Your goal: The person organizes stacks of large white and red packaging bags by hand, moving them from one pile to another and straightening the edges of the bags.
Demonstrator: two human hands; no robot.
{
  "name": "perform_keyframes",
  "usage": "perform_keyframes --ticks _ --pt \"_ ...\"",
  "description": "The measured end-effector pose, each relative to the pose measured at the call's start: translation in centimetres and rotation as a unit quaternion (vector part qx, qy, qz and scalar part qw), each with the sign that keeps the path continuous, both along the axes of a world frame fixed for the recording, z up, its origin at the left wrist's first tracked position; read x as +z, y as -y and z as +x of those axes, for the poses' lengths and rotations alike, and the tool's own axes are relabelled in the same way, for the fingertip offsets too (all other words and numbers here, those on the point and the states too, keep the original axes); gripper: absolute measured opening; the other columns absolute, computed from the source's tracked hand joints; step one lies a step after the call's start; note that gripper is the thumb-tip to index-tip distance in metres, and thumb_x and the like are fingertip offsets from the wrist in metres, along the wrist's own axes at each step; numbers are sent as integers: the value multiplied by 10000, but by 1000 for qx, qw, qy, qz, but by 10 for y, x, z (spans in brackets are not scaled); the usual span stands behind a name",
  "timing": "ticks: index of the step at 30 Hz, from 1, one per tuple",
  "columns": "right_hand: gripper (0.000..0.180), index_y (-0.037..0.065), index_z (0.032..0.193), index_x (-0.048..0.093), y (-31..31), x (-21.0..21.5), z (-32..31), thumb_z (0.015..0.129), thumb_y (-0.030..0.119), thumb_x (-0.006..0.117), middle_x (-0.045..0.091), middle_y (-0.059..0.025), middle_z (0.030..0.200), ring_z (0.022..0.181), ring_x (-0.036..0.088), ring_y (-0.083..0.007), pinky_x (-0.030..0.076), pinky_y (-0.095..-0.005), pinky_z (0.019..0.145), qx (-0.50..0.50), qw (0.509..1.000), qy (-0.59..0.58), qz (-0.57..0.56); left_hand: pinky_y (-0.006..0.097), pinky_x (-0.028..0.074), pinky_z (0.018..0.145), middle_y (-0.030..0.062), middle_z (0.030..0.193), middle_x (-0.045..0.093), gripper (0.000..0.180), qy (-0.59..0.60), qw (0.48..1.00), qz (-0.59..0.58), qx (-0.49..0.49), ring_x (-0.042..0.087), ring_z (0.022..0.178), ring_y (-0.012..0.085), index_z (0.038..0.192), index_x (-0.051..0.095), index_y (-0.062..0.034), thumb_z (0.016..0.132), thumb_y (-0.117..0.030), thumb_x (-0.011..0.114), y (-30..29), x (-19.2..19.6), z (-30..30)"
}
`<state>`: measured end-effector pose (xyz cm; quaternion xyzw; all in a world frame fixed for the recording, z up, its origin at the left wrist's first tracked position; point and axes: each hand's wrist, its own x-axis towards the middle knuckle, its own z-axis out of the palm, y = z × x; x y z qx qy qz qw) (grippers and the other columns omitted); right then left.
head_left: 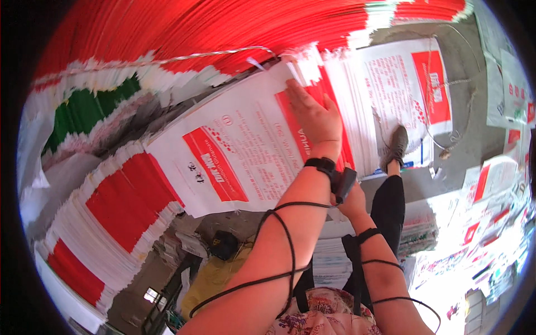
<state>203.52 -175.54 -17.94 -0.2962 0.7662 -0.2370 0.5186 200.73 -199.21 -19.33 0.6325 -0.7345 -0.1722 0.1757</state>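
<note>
Flat white sacks with red printed blocks lie in a stack [240,128] in front of me. My left hand [318,117] rests on the top sack near its red end, fingers stretched out and the palm down. A black strap with a small black device [340,181] sits on my left wrist. My right hand [354,198] is at the near edge of the stack, beside the red and white layered sack edges [352,106]. The device covers most of its fingers, so their grip cannot be made out. A black cord loops around both forearms.
Tall piles of red and white sacks [184,33] rise at the far side, with a twisted rope [167,58] along them. More sack stacks [111,218] stand at left. At right lie another printed sack [410,84], loose string and a shoe [396,146].
</note>
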Motion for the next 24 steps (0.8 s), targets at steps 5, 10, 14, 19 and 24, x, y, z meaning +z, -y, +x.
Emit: perform_keyframes --ticks 5,10,14,19,24 --pt "807 77 1425 433 0 -3 0 749 377 757 523 -213 1383 1211 552 -412 499 -465 947 20 999 22 24 528 280 1167 262 1556 287 847 15 999 -40 22 333 1411 446 1530 167 28 851 -120 652 7 4 -2" --pt "781 78 1399 469 -21 -14 9 755 426 741 520 -226 1387 1207 554 -418 498 -463 934 72 996 -11 -56 452 265 1197 316 1532 291 828 -107 993 36 25 318 1422 436 1515 191 72 858 -127 654 3 28 16" --pt "926 102 1486 361 -33 -37 22 729 432 779 487 -226 1437 1240 541 -415 482 -453 967 65 996 -15 62 444 251 1202 304 1555 255 836 -172 983 62 21 297 1433 435 1528 164 57 880 -157 646 -34 49 45" --pt "939 75 1508 318 -68 -87 18 767 416 783 532 -206 1404 1233 573 -348 468 -400 998 -234 946 217 -51 533 236 1190 257 1582 232 845 -55 995 83 27 247 1466 422 1542 143 21 880 -129 646 -71 32 36" --pt "857 70 1493 344 -90 -103 22 810 395 748 563 -175 1359 1205 583 -307 470 -376 986 -366 835 410 10 555 235 1186 235 1592 221 855 8 996 82 27 223 1480 414 1544 128 -5 870 -109 643 -71 23 33"
